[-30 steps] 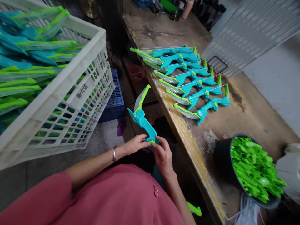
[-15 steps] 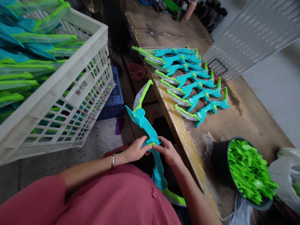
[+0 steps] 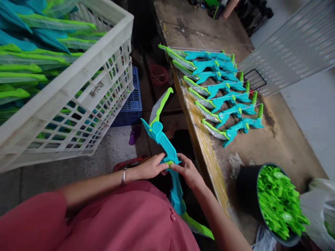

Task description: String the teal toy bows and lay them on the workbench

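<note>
A turquoise toy bow (image 3: 167, 144) with lime-green limb tips lies lengthwise in front of my body, its lower end by my shirt. My left hand (image 3: 151, 167) grips its middle from the left, the thumb on a small green piece (image 3: 169, 163) at the bow's centre. From the right, my right hand (image 3: 188, 170) holds the same spot, thumb also pressed to the green piece. Both hands' lower fingers are partly hidden behind the bow. On the wooden table (image 3: 288, 139) to the right, several similar bows (image 3: 222, 90) lie in a row with white strings.
At the left stands a white plastic crate (image 3: 104, 87) heaped with bow parts. A blue crate (image 3: 128, 108) and a reddish basin (image 3: 158, 74) are beyond it on the floor. A black bucket (image 3: 248, 195) of green pieces and a whitish plastic bag (image 3: 315, 205) are at the right.
The view has shifted slightly, so the table and its bows appear further right. Both hands keep their hold at the bow's middle, thumbs still on the green piece.
</note>
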### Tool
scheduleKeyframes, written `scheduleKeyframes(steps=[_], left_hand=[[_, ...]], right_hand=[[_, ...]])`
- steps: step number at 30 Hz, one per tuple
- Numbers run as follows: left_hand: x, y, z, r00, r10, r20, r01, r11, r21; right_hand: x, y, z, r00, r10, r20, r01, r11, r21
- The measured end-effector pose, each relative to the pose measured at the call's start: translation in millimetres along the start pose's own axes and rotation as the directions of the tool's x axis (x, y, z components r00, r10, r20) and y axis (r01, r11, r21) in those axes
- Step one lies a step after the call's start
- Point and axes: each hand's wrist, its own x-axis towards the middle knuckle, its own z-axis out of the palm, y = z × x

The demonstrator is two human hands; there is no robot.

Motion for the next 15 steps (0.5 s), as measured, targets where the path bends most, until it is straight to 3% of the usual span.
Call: scheduleKeyframes(steps=[7, 15], left_hand=[[-5.2, 0.1, -1.7, 0.997, 0.002, 0.076, -0.001, 1.0, -0.005], [-3.9, 0.0, 1.3, 1.0, -0.013, 0.022, 0.014, 1.0, -0.027]], right_hand=[[-2.1, -3.2, 2.4, 0.998, 0.057, 0.008, -0.056, 0.998, -0.029], [-7.0, 1.3, 5.4, 0.999, 0.029, -0.024, -0.03, 0.998, -0.054]])
